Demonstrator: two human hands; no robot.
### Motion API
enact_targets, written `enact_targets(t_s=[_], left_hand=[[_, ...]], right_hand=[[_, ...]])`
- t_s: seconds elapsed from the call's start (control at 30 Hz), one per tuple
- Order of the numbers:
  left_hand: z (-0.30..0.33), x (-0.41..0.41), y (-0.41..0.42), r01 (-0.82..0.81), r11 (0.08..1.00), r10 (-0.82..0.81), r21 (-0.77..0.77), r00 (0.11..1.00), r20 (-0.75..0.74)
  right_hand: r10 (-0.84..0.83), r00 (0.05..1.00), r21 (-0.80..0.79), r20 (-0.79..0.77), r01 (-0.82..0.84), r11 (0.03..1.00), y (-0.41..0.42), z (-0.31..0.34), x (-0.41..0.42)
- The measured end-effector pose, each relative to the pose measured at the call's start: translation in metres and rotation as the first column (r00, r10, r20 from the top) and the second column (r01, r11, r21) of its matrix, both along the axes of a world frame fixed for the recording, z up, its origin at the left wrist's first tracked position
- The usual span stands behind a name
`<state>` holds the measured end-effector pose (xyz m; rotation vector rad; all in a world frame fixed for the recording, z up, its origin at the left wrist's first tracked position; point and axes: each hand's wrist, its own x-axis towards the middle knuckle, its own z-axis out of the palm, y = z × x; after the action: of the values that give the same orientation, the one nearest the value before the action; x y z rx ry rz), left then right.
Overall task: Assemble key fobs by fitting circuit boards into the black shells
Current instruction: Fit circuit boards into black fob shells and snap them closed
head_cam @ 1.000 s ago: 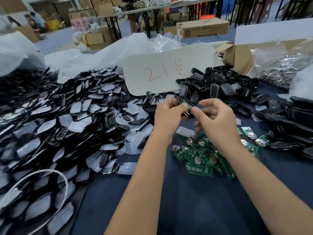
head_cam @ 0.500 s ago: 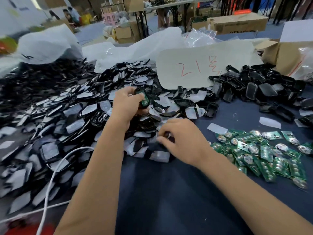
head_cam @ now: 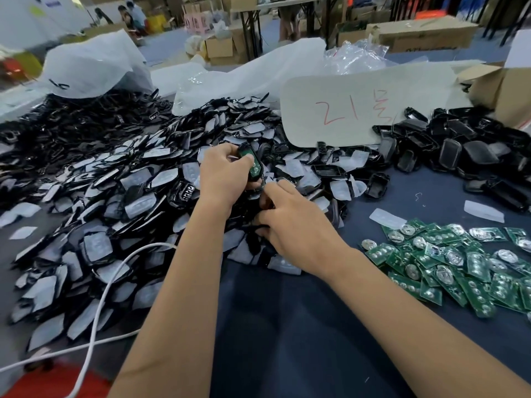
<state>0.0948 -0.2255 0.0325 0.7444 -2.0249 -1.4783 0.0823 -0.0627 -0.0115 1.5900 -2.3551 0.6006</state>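
Card [head_cam: 365,110] at 1 o'clock bears red handwriting, "21" and a scrawled character beside it; no other writing is legible. Left hand [head_cam: 222,179] grips one shell [head_cam: 253,165], fingers and thumb curled round it, with a green board [head_cam: 250,163] lying face up inside it, held above the big heap [head_cam: 120,196]. Right hand [head_cam: 298,225] rests just below it, at the heap's near edge, index finger stretched up to touch the shell's lower end; the other fingers curl down among the pieces, and whether they pinch anything I cannot tell. The heap spreads from 9 to 12 o'clock, black shells mixed with pale translucent pads, far too many to count. A second pile of shells [head_cam: 459,147] lies at 2 o'clock, dozens at least. Loose boards [head_cam: 448,262], some dozens, lie scattered at 3 o'clock on the blue cloth [head_cam: 287,326]; two stray pads sit just above them. A white cable [head_cam: 97,305] loops across the heap's near edge at 8 o'clock. Bare cloth shows at 6 o'clock, between the forearms and under them.
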Motion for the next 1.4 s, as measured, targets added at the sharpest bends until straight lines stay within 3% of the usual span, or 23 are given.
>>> enact_targets(t_s=[0.17,0.3,0.43,0.5,0.67,0.73,0.8,0.87,1.0,1.07,1.27,1.4], left_hand=[[0.001,-0.012,0.01,-0.031,0.998,0.032,0.06,0.999,-0.01],[0.002,-0.037,0.051,0.039,0.998,-0.037,0.057,0.998,-0.042],[-0.012,-0.069,0.118,0.216,0.976,-0.215,-0.008,0.976,0.031],[-0.019,-0.082,0.155,0.337,0.939,-0.333,-0.069,0.941,0.068],[-0.042,-0.098,0.218,0.509,0.798,-0.463,-0.321,0.86,0.213],[-0.05,-0.098,0.221,0.477,0.779,-0.41,-0.407,0.878,0.246],[-0.052,-0.098,0.215,0.371,0.795,-0.355,-0.48,0.926,0.129],[-0.051,-0.098,0.209,0.357,0.816,-0.416,-0.455,0.909,-0.033],[-0.053,-0.096,0.207,0.57,0.745,-0.613,-0.346,0.79,-0.02],[-0.055,-0.097,0.208,0.568,0.769,-0.61,-0.294,0.789,-0.071],[-0.058,-0.096,0.214,0.614,0.776,-0.629,-0.144,0.77,-0.105],[-0.059,-0.097,0.22,0.618,0.786,-0.612,-0.016,0.774,-0.164]], right_hand=[[0.083,0.962,-0.333,0.259,0.008,0.943,0.025,0.006,-0.009],[0.053,0.816,-0.496,0.575,0.296,0.816,0.07,0.015,-0.038],[-0.022,0.69,-0.545,0.723,0.59,0.596,0.14,0.011,-0.075],[-0.065,0.652,-0.524,0.756,0.66,0.538,0.174,0.004,-0.088],[-0.175,0.622,-0.448,0.763,0.705,0.549,0.215,-0.008,-0.103],[-0.228,0.635,-0.4,0.738,0.684,0.61,0.22,-0.01,-0.106],[-0.291,0.655,-0.336,0.697,0.657,0.674,0.221,-0.01,-0.108],[-0.324,0.67,-0.293,0.668,0.637,0.713,0.222,-0.01,-0.107],[-0.234,0.699,-0.359,0.676,0.589,0.724,0.221,-0.012,-0.104],[-0.18,0.681,-0.421,0.709,0.614,0.667,0.22,-0.014,-0.105],[0.011,0.564,-0.531,0.826,0.77,0.355,0.214,-0.018,-0.104],[0.24,0.469,-0.525,0.85,0.788,0.321,0.213,-0.014,-0.103]])
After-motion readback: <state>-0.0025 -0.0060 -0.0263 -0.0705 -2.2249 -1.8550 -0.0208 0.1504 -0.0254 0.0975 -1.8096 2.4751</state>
